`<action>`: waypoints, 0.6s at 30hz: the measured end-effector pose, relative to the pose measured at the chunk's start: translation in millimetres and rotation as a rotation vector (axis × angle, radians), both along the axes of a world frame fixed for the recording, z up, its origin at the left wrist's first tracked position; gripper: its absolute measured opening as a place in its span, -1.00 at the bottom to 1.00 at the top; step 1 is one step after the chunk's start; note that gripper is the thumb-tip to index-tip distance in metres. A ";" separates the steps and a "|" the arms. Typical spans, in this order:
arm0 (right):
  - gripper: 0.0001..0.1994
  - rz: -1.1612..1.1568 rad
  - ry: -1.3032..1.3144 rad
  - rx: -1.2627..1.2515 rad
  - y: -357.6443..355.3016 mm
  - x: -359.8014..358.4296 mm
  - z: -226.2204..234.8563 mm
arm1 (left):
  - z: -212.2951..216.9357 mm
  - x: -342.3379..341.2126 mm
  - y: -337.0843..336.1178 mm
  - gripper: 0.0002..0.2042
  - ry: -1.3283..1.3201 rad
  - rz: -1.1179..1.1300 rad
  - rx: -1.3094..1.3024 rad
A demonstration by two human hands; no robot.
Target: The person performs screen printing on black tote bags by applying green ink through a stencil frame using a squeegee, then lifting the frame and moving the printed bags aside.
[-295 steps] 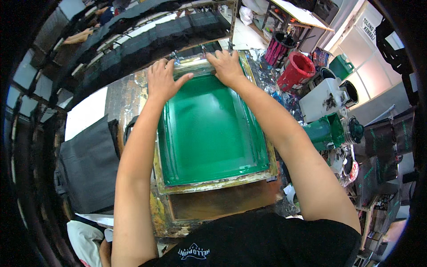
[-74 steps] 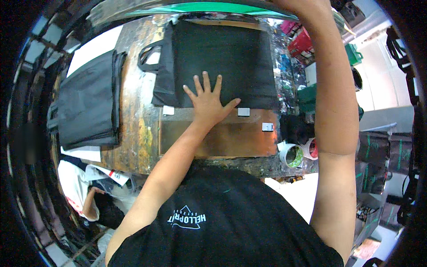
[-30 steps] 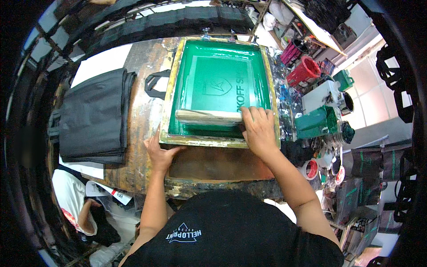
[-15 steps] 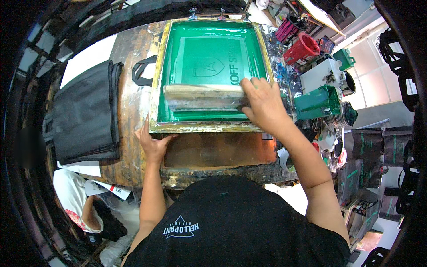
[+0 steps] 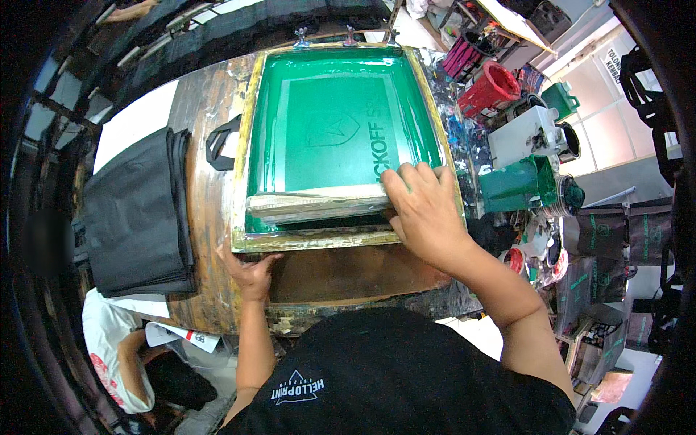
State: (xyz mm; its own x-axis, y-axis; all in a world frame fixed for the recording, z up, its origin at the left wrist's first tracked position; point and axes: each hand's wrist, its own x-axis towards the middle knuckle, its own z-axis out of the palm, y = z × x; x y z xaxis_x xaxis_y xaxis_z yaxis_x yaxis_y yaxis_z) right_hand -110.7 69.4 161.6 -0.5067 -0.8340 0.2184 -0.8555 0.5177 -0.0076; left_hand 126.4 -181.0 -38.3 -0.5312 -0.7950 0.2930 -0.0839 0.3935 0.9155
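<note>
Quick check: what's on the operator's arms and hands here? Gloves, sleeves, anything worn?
Both forearms are bare from the elbow down. The left hand and right hand wear no gloves, and no rings or watch show. The only clothing in view is a black T-shirt with a small pale triangular mark on its chest.

Your right hand (image 5: pixel 424 210) lies palm down at the near right corner of the green printing screen (image 5: pixel 341 138), fingers curled and pressed together, knuckles raised, closed over what lies across the screen's near end. Your right forearm runs back from that corner toward your shoulder at the lower right, wrist nearly straight. Your left hand (image 5: pixel 250 267) sits at the screen's near left corner, fingers bent up against the underside of the frame edge, thumb spread outward. Your left forearm drops almost straight down from it, elbow tucked close to your torso.
</note>
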 end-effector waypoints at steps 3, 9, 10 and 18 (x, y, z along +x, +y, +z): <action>-0.64 0.028 0.021 -0.020 -0.4 -5.3 18.5 | 22.0 -7.0 1.7 -0.01 0.100 -0.021 0.137; -0.57 0.105 0.063 -0.067 -1.6 -24.5 62.3 | 94.5 -34.9 6.5 -0.11 0.220 -0.068 -0.003; -0.56 0.108 0.069 -0.053 -4.0 -30.8 72.7 | 105.9 -40.5 1.1 -0.15 0.227 -0.102 -0.104; -0.53 0.067 -0.456 0.243 -35.7 -68.9 223.5 | 225.1 -111.8 -14.9 -0.61 0.314 -0.042 -0.098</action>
